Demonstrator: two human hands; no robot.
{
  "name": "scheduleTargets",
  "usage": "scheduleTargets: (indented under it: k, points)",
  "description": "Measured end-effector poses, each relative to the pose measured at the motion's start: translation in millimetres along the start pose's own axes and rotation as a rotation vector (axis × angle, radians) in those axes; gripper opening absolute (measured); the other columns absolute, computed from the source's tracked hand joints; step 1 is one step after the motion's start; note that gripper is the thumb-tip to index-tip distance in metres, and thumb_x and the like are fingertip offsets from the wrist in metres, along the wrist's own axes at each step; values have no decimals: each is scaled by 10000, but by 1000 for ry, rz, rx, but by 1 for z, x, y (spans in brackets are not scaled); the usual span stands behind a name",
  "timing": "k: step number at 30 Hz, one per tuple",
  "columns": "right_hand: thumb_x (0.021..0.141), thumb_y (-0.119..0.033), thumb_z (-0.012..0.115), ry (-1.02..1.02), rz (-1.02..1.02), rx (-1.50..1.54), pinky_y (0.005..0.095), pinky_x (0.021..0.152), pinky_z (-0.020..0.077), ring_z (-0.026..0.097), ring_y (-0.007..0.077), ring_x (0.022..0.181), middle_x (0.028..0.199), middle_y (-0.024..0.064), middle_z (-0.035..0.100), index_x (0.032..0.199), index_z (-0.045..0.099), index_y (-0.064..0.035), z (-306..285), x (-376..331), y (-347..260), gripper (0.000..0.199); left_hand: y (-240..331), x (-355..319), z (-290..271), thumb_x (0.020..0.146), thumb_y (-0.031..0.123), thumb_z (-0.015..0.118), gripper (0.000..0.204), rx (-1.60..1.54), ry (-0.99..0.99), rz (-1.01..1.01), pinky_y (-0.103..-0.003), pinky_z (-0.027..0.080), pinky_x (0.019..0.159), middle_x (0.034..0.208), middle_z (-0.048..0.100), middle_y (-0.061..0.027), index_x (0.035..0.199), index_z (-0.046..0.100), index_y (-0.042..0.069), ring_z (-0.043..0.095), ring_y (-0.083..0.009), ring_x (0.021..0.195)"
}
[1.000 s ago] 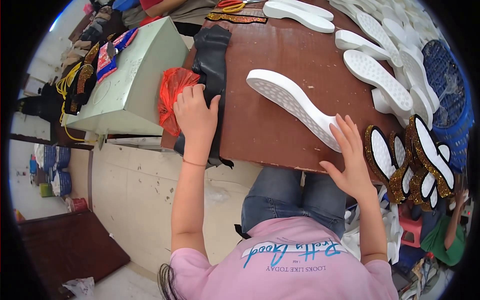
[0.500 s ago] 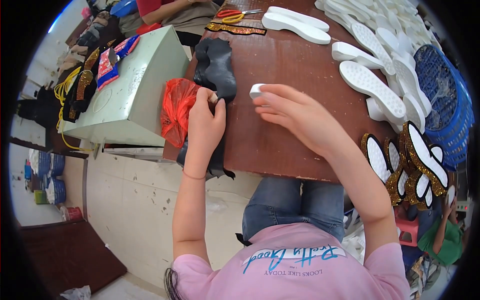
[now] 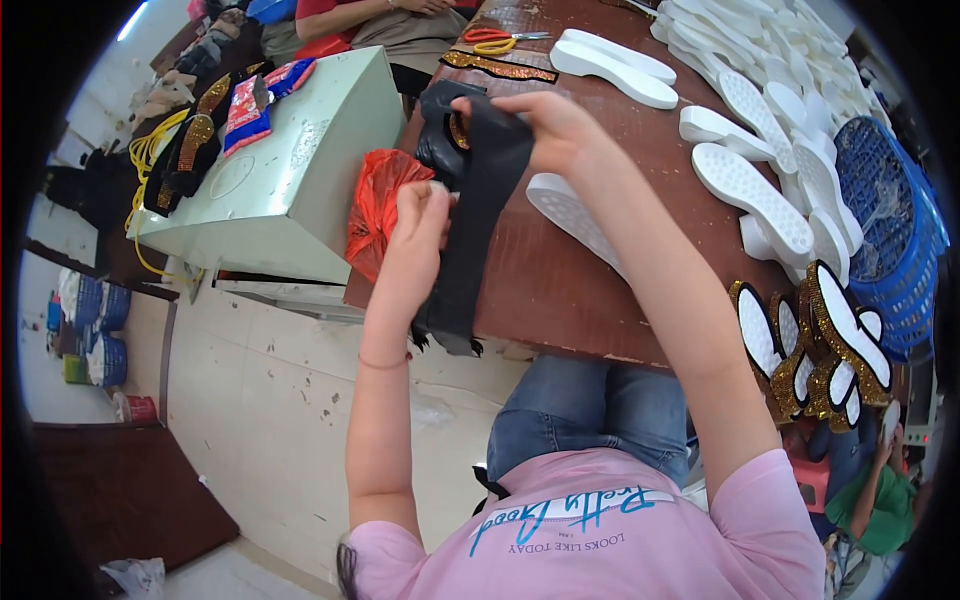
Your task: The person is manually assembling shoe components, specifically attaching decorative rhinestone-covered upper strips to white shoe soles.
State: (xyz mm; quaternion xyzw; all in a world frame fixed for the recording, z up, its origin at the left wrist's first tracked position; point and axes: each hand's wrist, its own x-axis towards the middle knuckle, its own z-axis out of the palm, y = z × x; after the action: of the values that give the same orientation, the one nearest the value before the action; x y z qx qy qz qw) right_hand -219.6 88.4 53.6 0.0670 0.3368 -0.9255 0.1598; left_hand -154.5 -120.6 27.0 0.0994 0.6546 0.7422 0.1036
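My right hand (image 3: 550,125) grips the upper end of a black strip of sheet material (image 3: 478,235), lifting it so that it hangs toward the table's front edge. Against the strip's left side, my left hand (image 3: 423,220) is closed in a pinch, with a small pale thing at the fingertips that I cannot make out. More wavy-edged black pieces (image 3: 440,143) lie behind the strip, and a bit of gold sequin shows there. A white shoe sole (image 3: 568,215) with a dimpled face lies on the table, partly hidden by my right forearm.
A red plastic bag (image 3: 383,205) sits left of my left hand, beside a pale green cabinet (image 3: 330,150). Scissors (image 3: 495,42) and a gold sequin strap (image 3: 500,67) lie farther back. White soles (image 3: 750,195), a blue basket (image 3: 900,290) and gold-edged soles (image 3: 815,345) crowd the right.
My right hand has left the white sole on the table, moved up and left, and taken hold of the black strip, raising it. My left hand stays pinched near the red bag.
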Motion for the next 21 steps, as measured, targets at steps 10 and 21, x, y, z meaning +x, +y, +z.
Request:
scheduleTargets:
  k: [10,21]
  points:
    - [908,-52,478,-191,-157,-331,226,456,531,628,205,516,881,248,652,1185,445,68,57,-188,-13,304,-94,128,-12,997,313,380,465,42,-579,-79,-402,468,922,1275,500,-199,1295,393,-43,572,-308,1068]
    - [828,-45,562,130,-19,-340,289,379,507,609,275,487,807,253,635,1214,418,105,54,-291,33,439,-31,208,23,967,297,370,495,-36,-33,-548,-478,532,831,1274,491,-250,1255,398,-105,573,-447,1036]
